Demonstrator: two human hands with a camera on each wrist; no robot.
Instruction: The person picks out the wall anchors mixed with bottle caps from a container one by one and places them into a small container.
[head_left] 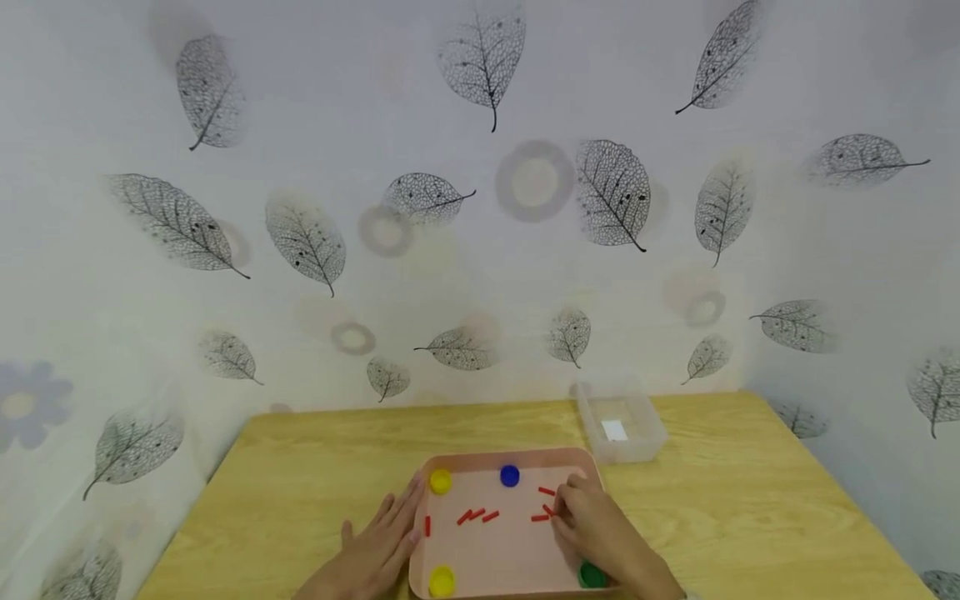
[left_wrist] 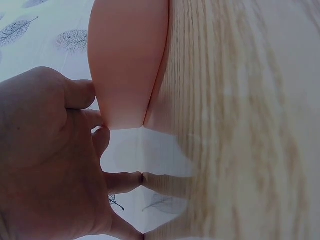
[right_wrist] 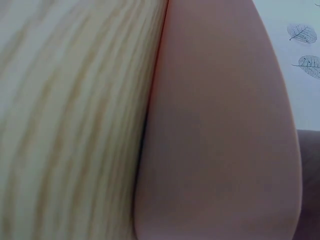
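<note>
A shallow pink tray (head_left: 498,554) lies on the wooden table, seen from above in the head view. My left hand (head_left: 378,542) has its fingers spread, with the thumb and fingertips against the tray's left side; in the left wrist view other fingertips reach down to the table. My right hand (head_left: 596,521) is bent over the tray's right part, thumb and fingers pinching at a short red stick (head_left: 548,510). Close by lie two more red sticks (head_left: 547,491). Several others (head_left: 477,514) lie at the middle and left. The right wrist view shows the tray's outer wall (right_wrist: 220,120); the fingers are hidden there.
In the tray's corners sit two yellow caps (head_left: 441,481) and a green cap (head_left: 592,574), partly covered by my right wrist. A blue cap (head_left: 510,476) lies by the far rim. Behind the tray stands a clear plastic box (head_left: 636,448), near the leaf-patterned wall (head_left: 465,275).
</note>
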